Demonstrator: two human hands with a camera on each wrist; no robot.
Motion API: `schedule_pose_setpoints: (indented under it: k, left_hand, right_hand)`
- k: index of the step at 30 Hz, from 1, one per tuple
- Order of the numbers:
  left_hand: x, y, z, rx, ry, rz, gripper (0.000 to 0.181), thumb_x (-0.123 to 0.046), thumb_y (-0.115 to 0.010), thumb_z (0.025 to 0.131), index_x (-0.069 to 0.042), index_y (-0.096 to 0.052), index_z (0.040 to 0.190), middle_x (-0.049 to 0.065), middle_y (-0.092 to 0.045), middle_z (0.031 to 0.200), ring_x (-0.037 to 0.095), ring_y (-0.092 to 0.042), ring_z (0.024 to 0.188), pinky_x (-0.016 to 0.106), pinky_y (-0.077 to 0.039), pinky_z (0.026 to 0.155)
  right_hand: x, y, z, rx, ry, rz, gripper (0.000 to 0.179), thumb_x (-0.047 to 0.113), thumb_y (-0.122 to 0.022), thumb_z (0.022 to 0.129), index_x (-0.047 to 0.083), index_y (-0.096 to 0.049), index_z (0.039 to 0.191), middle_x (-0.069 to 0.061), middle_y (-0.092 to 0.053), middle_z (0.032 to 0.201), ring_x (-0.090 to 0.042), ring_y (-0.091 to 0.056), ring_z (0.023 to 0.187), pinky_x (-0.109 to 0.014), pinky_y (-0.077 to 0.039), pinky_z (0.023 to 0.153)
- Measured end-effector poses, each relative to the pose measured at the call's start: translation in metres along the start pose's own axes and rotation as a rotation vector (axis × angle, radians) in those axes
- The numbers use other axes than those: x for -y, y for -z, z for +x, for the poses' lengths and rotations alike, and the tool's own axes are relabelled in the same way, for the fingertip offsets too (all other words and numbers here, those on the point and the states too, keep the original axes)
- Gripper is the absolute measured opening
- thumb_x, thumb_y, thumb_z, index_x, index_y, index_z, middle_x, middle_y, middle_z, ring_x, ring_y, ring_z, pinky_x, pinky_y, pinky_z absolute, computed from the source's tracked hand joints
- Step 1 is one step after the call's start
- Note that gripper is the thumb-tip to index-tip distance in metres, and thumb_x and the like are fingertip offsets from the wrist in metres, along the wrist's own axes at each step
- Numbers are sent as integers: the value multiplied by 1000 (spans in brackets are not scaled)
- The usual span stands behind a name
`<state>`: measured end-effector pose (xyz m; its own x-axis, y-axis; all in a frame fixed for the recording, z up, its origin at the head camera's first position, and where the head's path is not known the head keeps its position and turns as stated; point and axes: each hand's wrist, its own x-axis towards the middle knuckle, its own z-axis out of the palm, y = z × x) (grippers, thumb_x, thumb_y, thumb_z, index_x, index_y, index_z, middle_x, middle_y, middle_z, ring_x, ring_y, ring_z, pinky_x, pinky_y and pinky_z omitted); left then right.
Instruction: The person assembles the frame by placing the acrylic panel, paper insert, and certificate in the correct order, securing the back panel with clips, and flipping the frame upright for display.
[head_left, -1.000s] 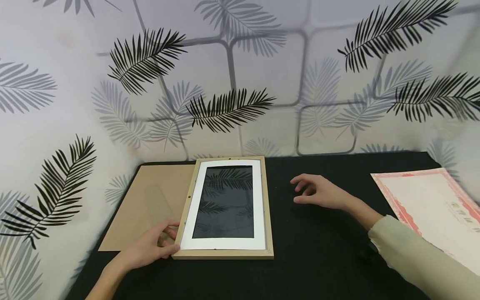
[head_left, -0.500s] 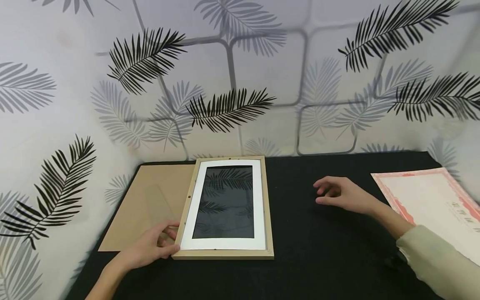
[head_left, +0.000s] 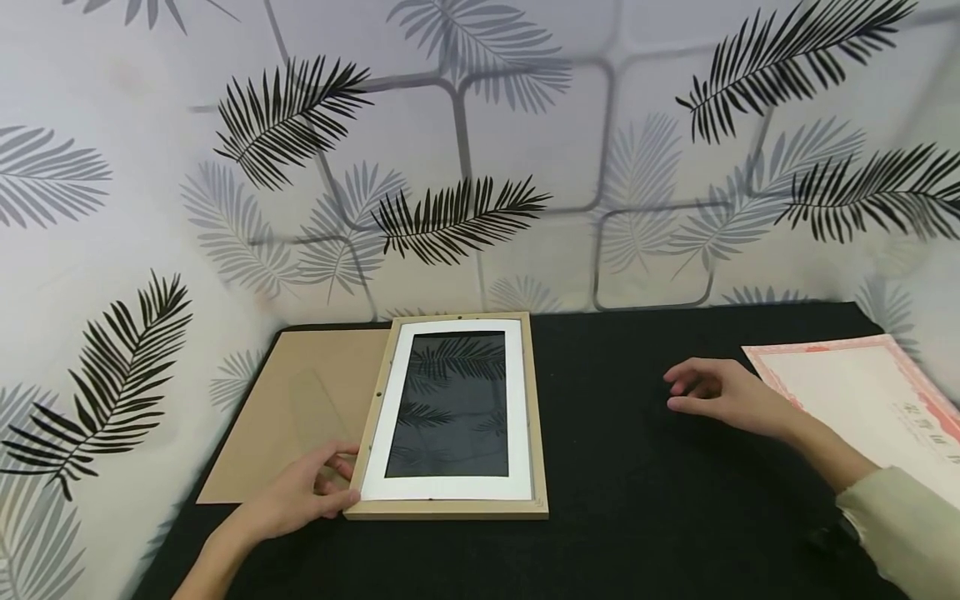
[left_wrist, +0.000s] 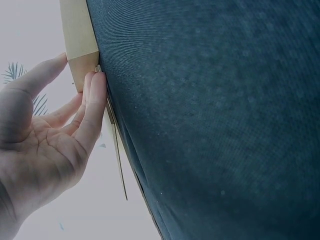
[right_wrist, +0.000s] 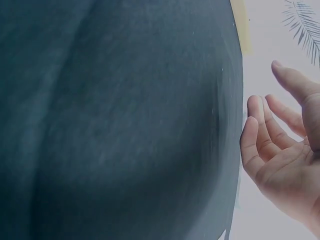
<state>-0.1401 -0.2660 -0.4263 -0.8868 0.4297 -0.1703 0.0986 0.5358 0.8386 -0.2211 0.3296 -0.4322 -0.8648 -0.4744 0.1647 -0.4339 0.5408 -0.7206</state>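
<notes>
A light wooden picture frame lies on the black cloth, with a white mat round a dark, reflecting middle. My left hand holds the frame by its lower left side; in the left wrist view the thumb is at the upper edge of the frame and other fingertips are low beside it, near the cloth. Over the cloth, right of the frame, my right hand hovers with loosely bent fingers, holding nothing. Its nearest thing is a certificate-like sheet with a red border, partly behind the forearm.
A brown backing board lies left of the frame, partly beneath it, with a clear, pointed strip on it. Black cloth covers the table. A leaf-patterned curtain hangs close behind its far edge.
My right hand has moved rightward, away from the frame and toward the red-bordered sheet. The left hand and the picture frame have stayed in place.
</notes>
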Motion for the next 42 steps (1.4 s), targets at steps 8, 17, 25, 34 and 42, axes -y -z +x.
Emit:
schedule_pose_setpoints:
  k: [8, 17, 25, 34, 42]
  left_hand:
    - [0, 0, 0, -1, -4, 5, 65, -12, -77, 93, 11, -41, 142, 16, -56, 109, 27, -65, 83, 35, -59, 65]
    - [-1, 0, 0, -5, 1, 5, 64, -12, -77, 93, 11, -42, 141, 15, -56, 109, 26, -64, 81, 35, -59, 64]
    - [1, 1, 1, -1, -4, -4, 64, -12, -77, 93, 10, -43, 141, 16, -56, 109, 28, -64, 82, 36, -59, 64]
    - [0, 0, 0, 0, 1, -6, 63, -12, -77, 93, 11, -43, 141, 15, -56, 108, 27, -64, 80, 35, -58, 64]
    - [0, 0, -1, 13, -16, -24, 63, -8, -75, 94, 13, -40, 143, 16, -56, 111, 25, -65, 82, 35, -59, 64]
  right_hand:
    - [-2, 17, -23, -50, -105, -99, 36, 19, -76, 95, 1, -66, 123, -2, -67, 103, -14, -68, 85, -29, -53, 73]
    - [-14, 37, -58, -143, -169, -118, 33, 17, -75, 95, 1, -66, 124, -4, -69, 102, -12, -69, 83, -26, -52, 67]
    - [-27, 50, -79, -145, -253, -150, 40, 17, -75, 95, -2, -62, 128, -16, -68, 111, -10, -68, 82, -31, -55, 61]
    - [-43, 61, -92, -154, -261, -145, 41, 15, -79, 91, -5, -64, 123, -16, -68, 106, -9, -69, 79, -28, -56, 62]
    - [-54, 71, -104, -131, -323, -216, 47, 23, -78, 93, -5, -62, 126, -16, -68, 106, -7, -67, 78, -28, -54, 61]
